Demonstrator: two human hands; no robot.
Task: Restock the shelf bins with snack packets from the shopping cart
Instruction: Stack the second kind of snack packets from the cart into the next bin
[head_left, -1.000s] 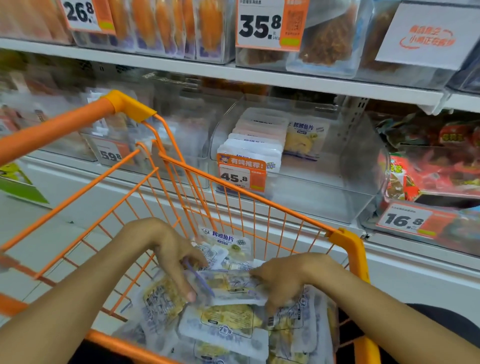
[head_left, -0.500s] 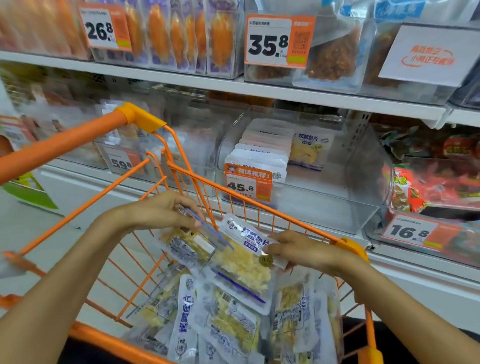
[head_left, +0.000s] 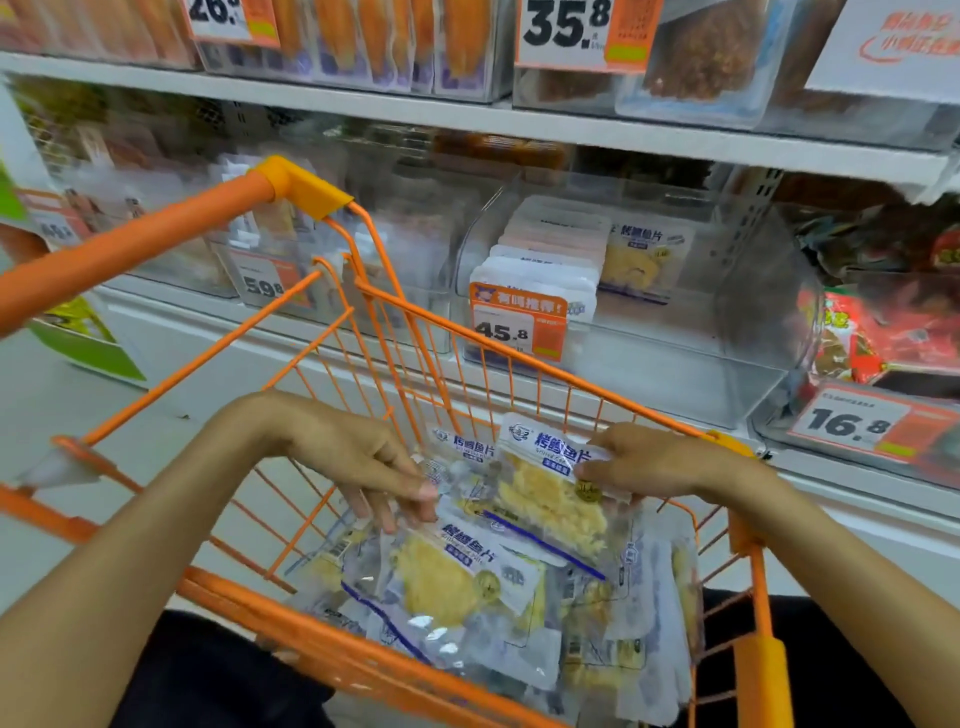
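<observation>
1. We have both hands in the shopping cart. Our right hand pinches the top edge of the raised snack packet; our left hand has its fingers curled loosely at that packet's nine o'clock edge, though we cannot tell whether they truly pinch it.
2. The film looks slick. With a doubtful left hold, the packet could swing from the right pinch and drop back into the pile.
3. A second packet lies just beneath, at seven o'clock, touching the first. It may cling and ride up, then fall outside the cart.
4. The target shelf bin sits at twelve o'clock, beyond the cart's far rim; we could snag the packet on the wires there.
5. The bin's standing packets fill its left side; a careless push might topple them.
</observation>
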